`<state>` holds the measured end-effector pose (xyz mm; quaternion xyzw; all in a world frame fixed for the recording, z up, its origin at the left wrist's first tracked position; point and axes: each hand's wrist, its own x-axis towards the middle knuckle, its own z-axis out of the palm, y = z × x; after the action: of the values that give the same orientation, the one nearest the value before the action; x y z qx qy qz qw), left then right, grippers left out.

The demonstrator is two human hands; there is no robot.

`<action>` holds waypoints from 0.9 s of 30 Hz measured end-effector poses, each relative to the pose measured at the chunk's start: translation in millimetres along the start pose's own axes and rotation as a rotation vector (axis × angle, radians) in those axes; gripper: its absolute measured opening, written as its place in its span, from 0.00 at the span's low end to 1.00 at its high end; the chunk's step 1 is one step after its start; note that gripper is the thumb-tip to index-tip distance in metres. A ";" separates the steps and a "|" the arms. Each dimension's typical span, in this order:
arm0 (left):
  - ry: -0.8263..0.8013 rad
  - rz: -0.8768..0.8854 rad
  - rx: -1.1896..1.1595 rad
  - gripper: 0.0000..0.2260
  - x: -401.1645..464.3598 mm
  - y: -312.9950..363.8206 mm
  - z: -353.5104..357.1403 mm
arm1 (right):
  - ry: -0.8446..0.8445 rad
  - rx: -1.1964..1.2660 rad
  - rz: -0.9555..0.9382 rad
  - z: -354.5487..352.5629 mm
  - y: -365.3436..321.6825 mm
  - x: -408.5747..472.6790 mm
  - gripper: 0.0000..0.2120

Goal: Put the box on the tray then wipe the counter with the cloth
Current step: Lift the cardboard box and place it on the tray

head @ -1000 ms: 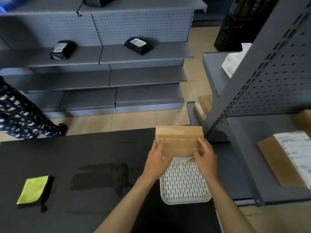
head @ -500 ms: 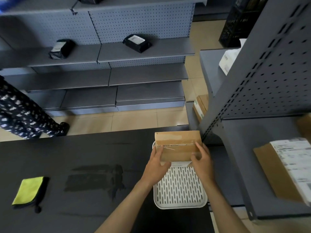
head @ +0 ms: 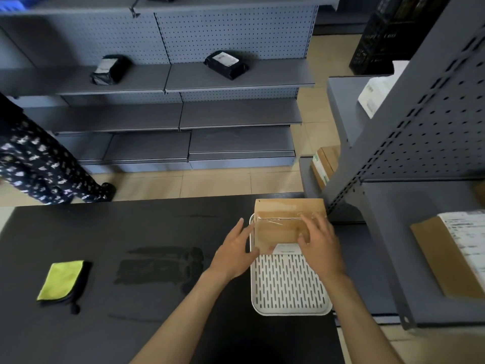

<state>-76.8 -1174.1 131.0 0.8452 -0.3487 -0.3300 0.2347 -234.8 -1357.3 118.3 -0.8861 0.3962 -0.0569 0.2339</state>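
A brown cardboard box (head: 278, 227) lies flat on the far end of the white slotted tray (head: 288, 290), at the right end of the black counter (head: 131, 232). My left hand (head: 233, 253) is at the box's left edge with its fingers spread, the thumb near the box's front corner. My right hand (head: 321, 245) lies over the right part of the box, fingers on top and thumb at the near edge. A folded yellow-green cloth (head: 61, 279) with a dark border rests on the counter far to the left, away from both hands.
A dark wet smear (head: 160, 266) marks the counter between cloth and tray. A grey shelf unit (head: 420, 232) stands close on the right, holding a labelled parcel (head: 456, 253). Someone's patterned trouser leg (head: 39, 164) is beyond the counter's far left.
The box has come down from above the tray onto its far end. My left hand has loosened and spread beside it, and my right hand now lies over its top.
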 end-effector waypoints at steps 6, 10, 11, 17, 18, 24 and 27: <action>0.112 0.022 0.328 0.30 -36.3 -69.9 -45.3 | -0.091 -0.061 -0.194 29.2 -78.3 -18.3 0.22; 0.137 0.012 0.366 0.28 -67.3 -128.7 -75.4 | -0.136 -0.120 -0.249 68.7 -136.4 -34.2 0.22; 0.138 0.014 0.368 0.27 -75.6 -144.2 -83.0 | -0.147 -0.122 -0.253 79.5 -150.8 -39.1 0.22; 0.115 -0.024 0.378 0.26 -125.1 -243.3 -126.5 | -0.222 -0.115 -0.280 137.3 -241.5 -76.2 0.22; 0.111 -0.032 0.375 0.26 -132.1 -260.8 -132.6 | -0.233 -0.120 -0.286 146.5 -257.0 -81.6 0.22; 0.076 -0.118 0.335 0.26 -169.9 -355.9 -163.0 | -0.332 -0.159 -0.280 203.3 -338.6 -114.4 0.22; 0.083 -0.187 0.284 0.28 -181.3 -398.0 -171.0 | -0.426 -0.176 -0.323 230.6 -371.9 -127.7 0.21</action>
<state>121.8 -753.3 67.9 0.9114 -0.3019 -0.2628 0.0953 -4.4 -964.6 96.2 -0.9467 0.1951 0.1285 0.2220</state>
